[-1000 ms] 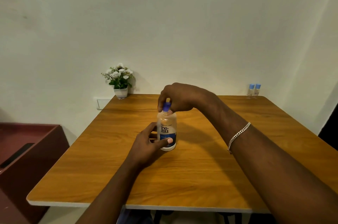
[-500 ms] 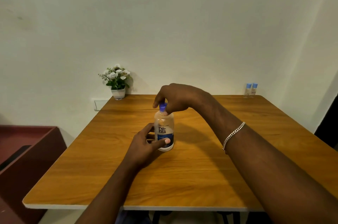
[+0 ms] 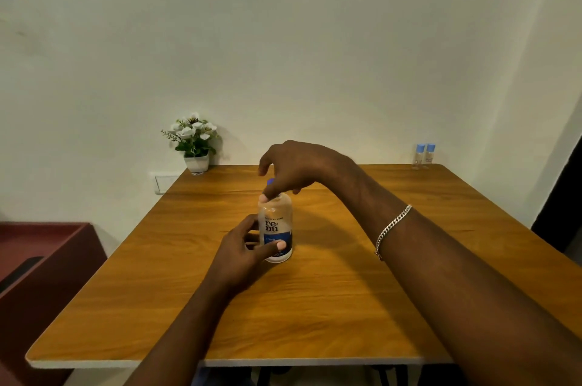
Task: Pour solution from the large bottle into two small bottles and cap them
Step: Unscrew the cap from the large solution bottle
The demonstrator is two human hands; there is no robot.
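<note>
The large bottle (image 3: 276, 225), clear with a blue-and-white label, stands upright in the middle of the wooden table (image 3: 330, 291). My left hand (image 3: 245, 252) grips its lower body, thumb across the label. My right hand (image 3: 296, 168) comes from above and pinches the blue cap (image 3: 270, 181), which its fingers mostly hide. Two small bottles (image 3: 423, 156) with light blue caps stand side by side at the table's far right corner, by the wall.
A small white pot of white flowers (image 3: 194, 143) stands at the far left corner against the wall. A dark red cabinet (image 3: 37, 272) sits left of the table. A wall socket (image 3: 165, 182) shows beside the table's far left edge.
My right hand has turned on the cap, its fingers now lower over the neck and covering more of the blue. The bottle and left hand stay put; the camera shifted slightly.
</note>
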